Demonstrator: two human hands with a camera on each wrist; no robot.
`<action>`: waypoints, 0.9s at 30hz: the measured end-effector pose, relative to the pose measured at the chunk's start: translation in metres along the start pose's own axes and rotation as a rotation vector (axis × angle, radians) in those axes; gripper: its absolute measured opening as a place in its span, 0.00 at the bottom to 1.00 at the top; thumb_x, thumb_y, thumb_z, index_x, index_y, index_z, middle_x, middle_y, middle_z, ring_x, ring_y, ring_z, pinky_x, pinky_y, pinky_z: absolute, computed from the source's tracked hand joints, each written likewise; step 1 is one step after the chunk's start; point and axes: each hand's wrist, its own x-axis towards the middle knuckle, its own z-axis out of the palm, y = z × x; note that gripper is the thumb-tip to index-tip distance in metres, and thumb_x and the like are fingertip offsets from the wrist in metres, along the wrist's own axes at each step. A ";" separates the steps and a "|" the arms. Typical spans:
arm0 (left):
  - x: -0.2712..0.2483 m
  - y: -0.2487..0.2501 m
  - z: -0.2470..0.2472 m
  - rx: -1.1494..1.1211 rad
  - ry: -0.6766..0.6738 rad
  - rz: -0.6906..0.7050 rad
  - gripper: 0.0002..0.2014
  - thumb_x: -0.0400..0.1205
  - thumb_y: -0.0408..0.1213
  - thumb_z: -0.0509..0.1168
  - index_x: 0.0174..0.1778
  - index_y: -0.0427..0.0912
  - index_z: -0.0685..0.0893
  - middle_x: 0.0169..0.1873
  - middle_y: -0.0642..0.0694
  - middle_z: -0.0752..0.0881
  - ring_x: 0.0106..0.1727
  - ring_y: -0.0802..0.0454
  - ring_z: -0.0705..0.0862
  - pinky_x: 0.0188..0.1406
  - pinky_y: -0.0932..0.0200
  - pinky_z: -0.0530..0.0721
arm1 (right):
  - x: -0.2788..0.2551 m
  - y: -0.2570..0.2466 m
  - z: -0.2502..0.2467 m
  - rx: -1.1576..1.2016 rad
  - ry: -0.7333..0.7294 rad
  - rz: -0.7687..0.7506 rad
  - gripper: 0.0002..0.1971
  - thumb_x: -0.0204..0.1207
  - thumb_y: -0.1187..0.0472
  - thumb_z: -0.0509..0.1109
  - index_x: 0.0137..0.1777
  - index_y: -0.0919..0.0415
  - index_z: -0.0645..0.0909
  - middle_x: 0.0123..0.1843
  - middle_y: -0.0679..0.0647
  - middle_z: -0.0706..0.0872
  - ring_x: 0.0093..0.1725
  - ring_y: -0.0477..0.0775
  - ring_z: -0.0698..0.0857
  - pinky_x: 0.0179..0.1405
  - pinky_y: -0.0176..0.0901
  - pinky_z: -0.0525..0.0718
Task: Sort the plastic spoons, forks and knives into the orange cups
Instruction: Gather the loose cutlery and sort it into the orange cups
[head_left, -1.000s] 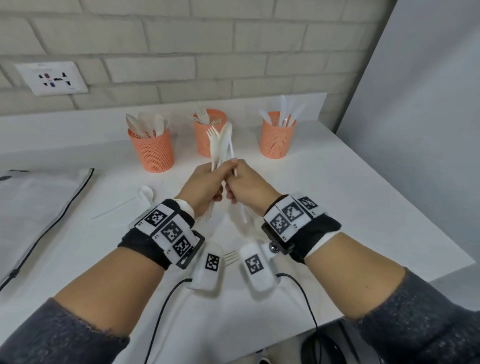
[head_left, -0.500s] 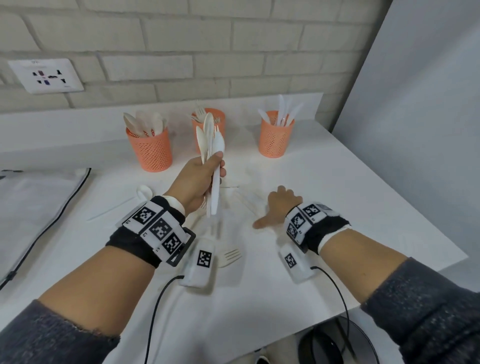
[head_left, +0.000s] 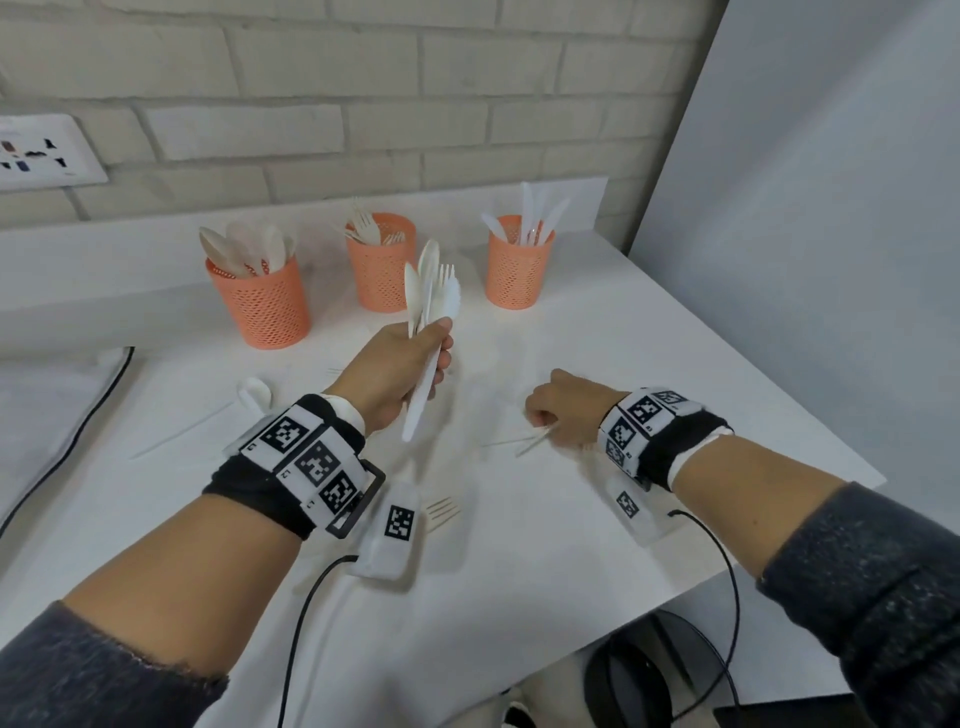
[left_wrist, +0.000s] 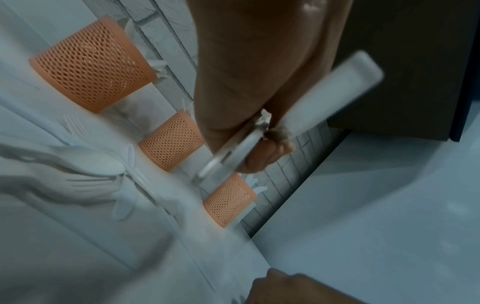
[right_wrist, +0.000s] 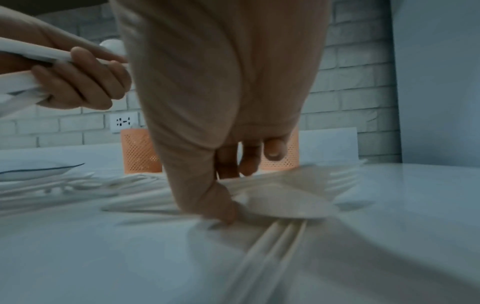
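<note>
Three orange mesh cups stand at the back of the white table: the left cup (head_left: 265, 306) holds spoons, the middle cup (head_left: 382, 270) forks, the right cup (head_left: 519, 270) knives. My left hand (head_left: 439, 345) grips a bundle of white cutlery (head_left: 431, 291) upright above the table's middle; the same bundle (left_wrist: 324, 98) shows in the left wrist view. My right hand (head_left: 540, 415) is down on the table, fingers curled over loose cutlery pieces (head_left: 524, 441) whose handles stick out toward me. In the right wrist view its thumb (right_wrist: 223, 207) presses beside a blurred spoon bowl (right_wrist: 285, 205).
A loose spoon (head_left: 254, 392) lies left of my left wrist, and a fork (head_left: 441, 512) lies near the front under it. A grey cloth with a dark border (head_left: 47, 415) covers the table's left end. The table's right edge (head_left: 779, 395) is close to my right wrist.
My right hand let go of the bundle, dropped to the table on the right and curled onto loose pieces there. My left hand kept the bundle raised.
</note>
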 end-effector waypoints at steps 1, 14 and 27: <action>0.000 -0.002 0.003 0.018 -0.029 -0.012 0.12 0.84 0.44 0.60 0.36 0.43 0.76 0.27 0.49 0.76 0.25 0.55 0.73 0.25 0.64 0.74 | -0.001 -0.001 0.001 -0.028 -0.006 -0.038 0.16 0.65 0.72 0.60 0.32 0.46 0.70 0.43 0.48 0.73 0.55 0.60 0.79 0.48 0.49 0.81; -0.001 -0.021 0.010 -0.241 -0.305 -0.223 0.28 0.80 0.61 0.52 0.32 0.39 0.80 0.15 0.52 0.68 0.15 0.62 0.62 0.12 0.72 0.65 | -0.009 -0.068 -0.025 -0.010 0.969 -0.588 0.13 0.68 0.70 0.54 0.37 0.70 0.82 0.39 0.62 0.82 0.42 0.51 0.67 0.25 0.46 0.80; 0.007 0.003 -0.038 -0.372 0.026 -0.076 0.10 0.81 0.46 0.64 0.38 0.45 0.81 0.18 0.55 0.77 0.16 0.61 0.72 0.18 0.70 0.74 | -0.021 -0.049 -0.033 0.540 0.730 -0.137 0.11 0.73 0.70 0.65 0.54 0.70 0.78 0.56 0.63 0.80 0.54 0.55 0.79 0.56 0.48 0.80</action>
